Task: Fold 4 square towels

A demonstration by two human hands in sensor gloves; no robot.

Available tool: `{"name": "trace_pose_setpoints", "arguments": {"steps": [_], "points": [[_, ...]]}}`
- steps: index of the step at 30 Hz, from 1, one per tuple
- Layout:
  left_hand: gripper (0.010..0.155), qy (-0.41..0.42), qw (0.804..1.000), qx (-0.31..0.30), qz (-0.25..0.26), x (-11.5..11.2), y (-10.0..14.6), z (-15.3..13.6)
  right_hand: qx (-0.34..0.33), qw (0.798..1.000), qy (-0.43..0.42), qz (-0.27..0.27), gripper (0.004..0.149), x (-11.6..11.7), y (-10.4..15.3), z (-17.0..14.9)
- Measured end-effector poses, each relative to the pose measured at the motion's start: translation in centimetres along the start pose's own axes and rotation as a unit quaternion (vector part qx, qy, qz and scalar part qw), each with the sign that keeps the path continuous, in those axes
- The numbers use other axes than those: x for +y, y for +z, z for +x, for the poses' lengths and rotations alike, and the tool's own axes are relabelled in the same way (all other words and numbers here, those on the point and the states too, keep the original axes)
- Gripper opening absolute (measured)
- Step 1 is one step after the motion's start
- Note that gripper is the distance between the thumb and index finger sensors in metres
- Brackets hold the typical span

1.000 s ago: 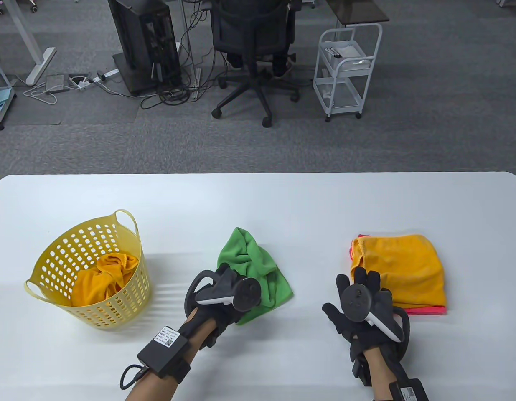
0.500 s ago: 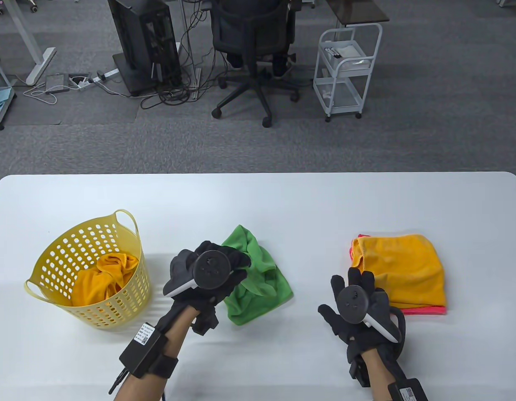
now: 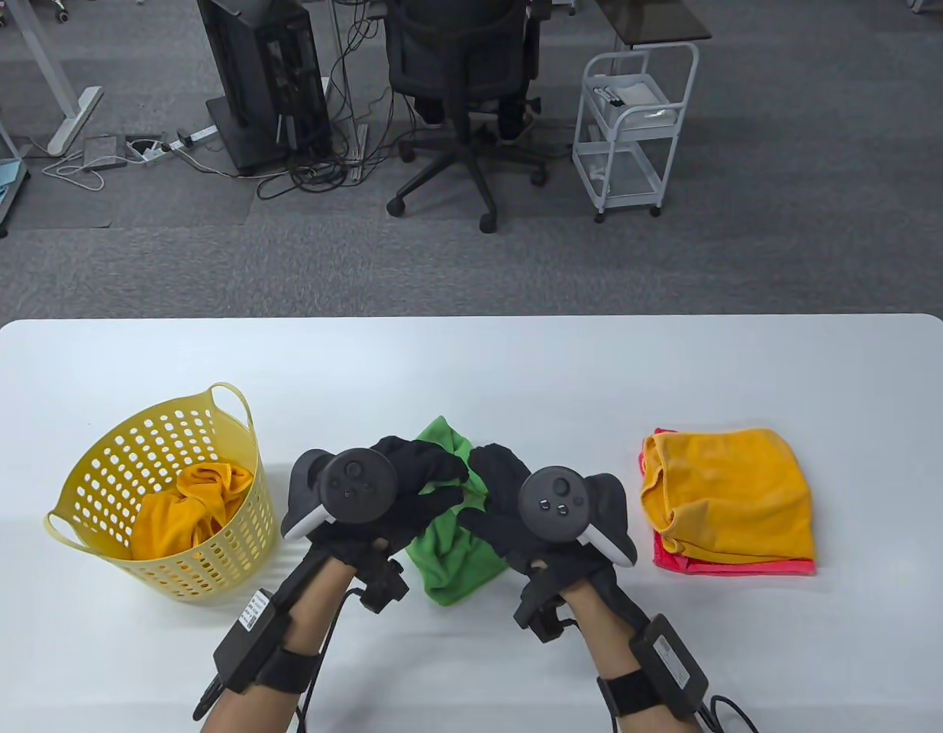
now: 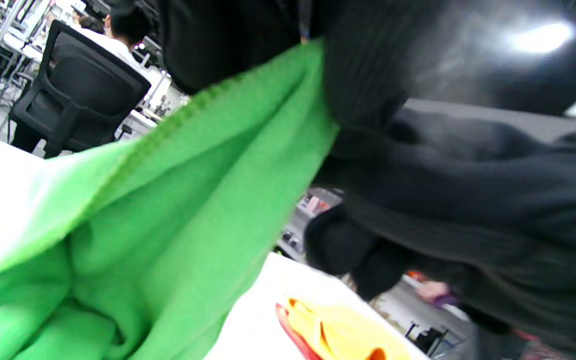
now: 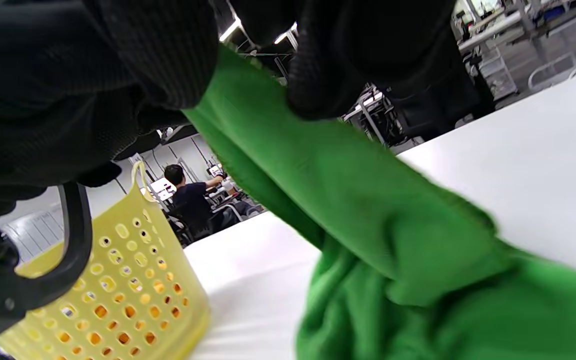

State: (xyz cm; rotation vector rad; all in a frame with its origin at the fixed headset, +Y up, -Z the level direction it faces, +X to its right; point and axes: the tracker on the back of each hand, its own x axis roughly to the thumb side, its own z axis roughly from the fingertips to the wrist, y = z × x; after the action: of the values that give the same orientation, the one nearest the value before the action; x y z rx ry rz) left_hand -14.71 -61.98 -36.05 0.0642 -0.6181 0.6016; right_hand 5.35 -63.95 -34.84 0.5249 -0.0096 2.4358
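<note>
Both hands, left (image 3: pixel 395 496) and right (image 3: pixel 517 508), fingers curled, nearly touching.

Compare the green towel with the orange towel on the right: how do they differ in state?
The green towel is crumpled and partly lifted; the orange towel lies folded flat. Both hands, left hand and right hand, grip the green one; the orange one, untouched, tops a pink towel. Both are on the table.

Both gloved hands on crumpled green towel (image 3: pixel 452 561), yellow basket (image 3: pixel 112 550) left, folded towels (image 3: pixel 734 496) right
</note>
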Motion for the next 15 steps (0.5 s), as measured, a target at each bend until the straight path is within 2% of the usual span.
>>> {"name": "trace_pose_setpoints", "arguments": {"steps": [1, 3, 5, 12, 14, 15], "points": [[0.035, 0.008, 1.000, 0.000, 0.003, 0.2, 0.0, -0.1, 0.003, 1.000, -0.017, 0.000, 0.071, 0.3, -0.4, 0.0], [0.036, 0.020, 1.000, 0.004, 0.007, 0.4, 0.1, -0.3, 0.014, 0.999, -0.039, -0.017, 0.053, 0.7, -1.0, -0.1], [0.036, 0.020, 1.000, 0.012, 0.005, 0.7, 0.1, -0.6, 0.012, 0.998, -0.042, -0.034, 0.042, 0.6, -1.0, -0.5], [0.035, -0.006, 0.997, 0.036, -0.061, 0.6, -0.2, -0.9, -0.011, 0.997, -0.011, -0.078, 0.041, -1.4, -0.2, -0.3], [0.033, -0.012, 0.998, 0.037, -0.057, 0.6, -0.1, -0.8, -0.022, 0.996, 0.023, -0.081, 0.041, -1.7, 0.1, 0.2], [0.032, -0.019, 0.998, 0.041, -0.039, 0.8, 0.0, -0.7, -0.026, 0.996, 0.037, -0.081, 0.041, -1.8, 0.2, 0.3]]}}
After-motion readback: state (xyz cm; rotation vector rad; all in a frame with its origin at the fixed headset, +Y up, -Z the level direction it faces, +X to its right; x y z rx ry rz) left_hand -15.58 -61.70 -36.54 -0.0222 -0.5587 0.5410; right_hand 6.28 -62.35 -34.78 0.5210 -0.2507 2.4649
